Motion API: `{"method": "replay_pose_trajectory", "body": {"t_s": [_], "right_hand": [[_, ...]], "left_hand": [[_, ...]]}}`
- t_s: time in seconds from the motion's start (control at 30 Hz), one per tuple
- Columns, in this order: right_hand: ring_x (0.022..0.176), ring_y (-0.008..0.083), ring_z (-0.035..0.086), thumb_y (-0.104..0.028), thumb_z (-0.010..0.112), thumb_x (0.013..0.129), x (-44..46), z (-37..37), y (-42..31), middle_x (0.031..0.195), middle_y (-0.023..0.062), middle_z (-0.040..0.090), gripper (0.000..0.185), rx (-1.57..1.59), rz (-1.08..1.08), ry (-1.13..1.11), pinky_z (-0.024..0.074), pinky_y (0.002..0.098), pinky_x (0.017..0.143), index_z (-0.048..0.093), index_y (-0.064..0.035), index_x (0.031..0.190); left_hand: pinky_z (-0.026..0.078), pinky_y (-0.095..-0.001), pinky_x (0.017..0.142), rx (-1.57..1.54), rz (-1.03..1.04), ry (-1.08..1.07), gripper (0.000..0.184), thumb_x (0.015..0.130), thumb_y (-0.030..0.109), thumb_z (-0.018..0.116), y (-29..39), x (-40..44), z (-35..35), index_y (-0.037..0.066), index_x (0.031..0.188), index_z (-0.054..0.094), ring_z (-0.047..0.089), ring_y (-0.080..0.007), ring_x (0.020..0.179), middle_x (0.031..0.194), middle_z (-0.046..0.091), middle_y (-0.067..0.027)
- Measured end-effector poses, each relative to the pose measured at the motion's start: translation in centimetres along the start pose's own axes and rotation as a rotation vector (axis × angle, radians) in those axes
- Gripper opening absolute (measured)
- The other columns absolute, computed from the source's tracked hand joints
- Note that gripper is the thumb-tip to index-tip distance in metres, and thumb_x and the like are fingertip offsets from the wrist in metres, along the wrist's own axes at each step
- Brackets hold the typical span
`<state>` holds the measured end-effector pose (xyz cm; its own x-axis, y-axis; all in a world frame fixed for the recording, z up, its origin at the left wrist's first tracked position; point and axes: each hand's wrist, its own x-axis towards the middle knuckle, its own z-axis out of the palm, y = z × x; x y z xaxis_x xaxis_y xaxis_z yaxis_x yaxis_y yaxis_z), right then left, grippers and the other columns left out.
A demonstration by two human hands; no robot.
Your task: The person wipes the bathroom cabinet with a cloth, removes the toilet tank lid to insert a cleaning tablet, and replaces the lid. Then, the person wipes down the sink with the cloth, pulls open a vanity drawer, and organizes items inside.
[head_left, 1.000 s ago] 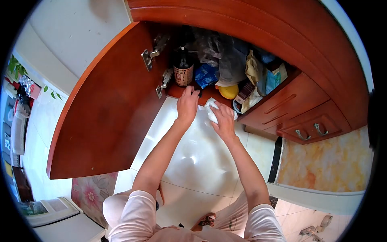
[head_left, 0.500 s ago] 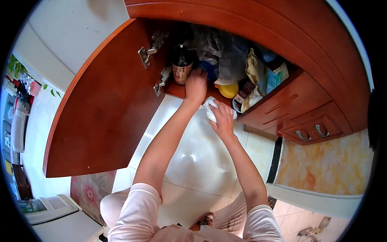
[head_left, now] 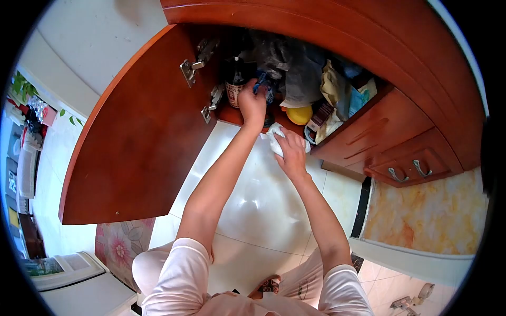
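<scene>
Inside the open cabinet, my left hand [head_left: 253,105] is closed on a shiny blue object [head_left: 260,82] whose kind I cannot make out. Just left of that hand stands a dark bottle [head_left: 234,84] with a printed label and a pump-like top. My right hand [head_left: 293,150] grips a crumpled white cloth [head_left: 275,139] at the front edge of the cabinet floor. Close above it lies a yellow rounded thing [head_left: 299,115].
The red-brown cabinet door [head_left: 126,137] stands wide open on the left, its metal hinges [head_left: 192,68] showing. Grey plastic bags [head_left: 305,79], a tan packet [head_left: 332,87] and a small dark box [head_left: 320,117] crowd the cabinet. A handled drawer front [head_left: 414,158] is at right.
My left hand has moved slightly up beside the bottle, and the blue object now shows in its fingers. The right hand with the white cloth has barely moved.
</scene>
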<state>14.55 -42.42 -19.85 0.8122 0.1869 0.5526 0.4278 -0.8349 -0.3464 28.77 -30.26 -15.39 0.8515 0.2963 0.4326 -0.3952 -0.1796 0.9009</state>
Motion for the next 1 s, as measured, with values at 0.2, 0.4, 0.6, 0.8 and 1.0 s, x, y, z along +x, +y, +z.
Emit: {"method": "replay_pose_trajectory", "body": {"t_s": [0.2, 0.4, 0.6, 0.8, 1.0], "right_hand": [[0.112, 0.0319, 0.051, -0.008, 0.075, 0.062, 1.8, 0.0, -0.8, 0.124, 0.0125, 0.055, 0.054, -0.054, 0.051, -0.048, 0.0386, 0.0439, 0.093, 0.06, -0.007, 0.115], [0.112, 0.0314, 0.052, -0.019, 0.074, 0.072, 7.2, 3.2, -0.4, 0.119, 0.0128, 0.058, 0.044, -0.187, 0.259, -0.125, 0.0419, 0.0447, 0.09, 0.061, -0.0058, 0.111], [0.114, 0.0346, 0.052, -0.01, 0.071, 0.071, 5.5, 2.0, 0.1, 0.123, 0.0143, 0.056, 0.042, 0.04, 0.16, 0.045, 0.0407, 0.0451, 0.094, 0.059, -0.0033, 0.11], [0.109, 0.0264, 0.057, -0.016, 0.061, 0.084, -4.4, -2.6, -1.0, 0.12, 0.0116, 0.06, 0.041, 0.791, 0.62, -0.018, 0.0444, 0.0348, 0.094, 0.055, -0.0014, 0.122], [0.105, 0.0231, 0.059, -0.062, 0.041, 0.094, -11.5, -4.5, -2.1, 0.118, 0.0102, 0.062, 0.073, 1.474, 1.058, -0.486, 0.0444, 0.0347, 0.096, 0.051, 0.0002, 0.131]], "left_hand": [[0.05, -0.0242, 0.07, -0.334, -0.041, -0.014, 0.012, 0.086, -0.002, 0.057, 3.7, -2.5, -3.8, -0.006, 0.096, 0.063, 0.062, -0.0113, 0.074, 0.081, 0.066, -0.0078], [0.05, -0.0256, 0.084, -0.559, -0.224, 0.076, 0.017, 0.087, -0.004, 0.06, 8.1, -8.6, -9.7, -0.006, 0.104, 0.061, 0.064, -0.0133, 0.089, 0.1, 0.066, -0.008], [0.047, -0.0296, 0.092, -0.454, -0.342, 0.051, 0.018, 0.081, -0.011, 0.062, 8.8, -13.8, -13.7, -0.006, 0.098, 0.062, 0.06, -0.0178, 0.102, 0.108, 0.064, -0.0127], [0.047, -0.0327, 0.095, -0.41, -0.191, -0.161, 0.022, 0.076, -0.02, 0.057, 5.1, -16.7, -15.8, -0.004, 0.091, 0.061, 0.06, -0.0217, 0.106, 0.112, 0.062, -0.017], [0.049, -0.0346, 0.093, -0.461, -0.25, -0.377, 0.025, 0.071, -0.023, 0.056, 4.2, -18.8, -15.0, -0.005, 0.089, 0.061, 0.06, -0.0232, 0.106, 0.112, 0.063, -0.0176]]}}
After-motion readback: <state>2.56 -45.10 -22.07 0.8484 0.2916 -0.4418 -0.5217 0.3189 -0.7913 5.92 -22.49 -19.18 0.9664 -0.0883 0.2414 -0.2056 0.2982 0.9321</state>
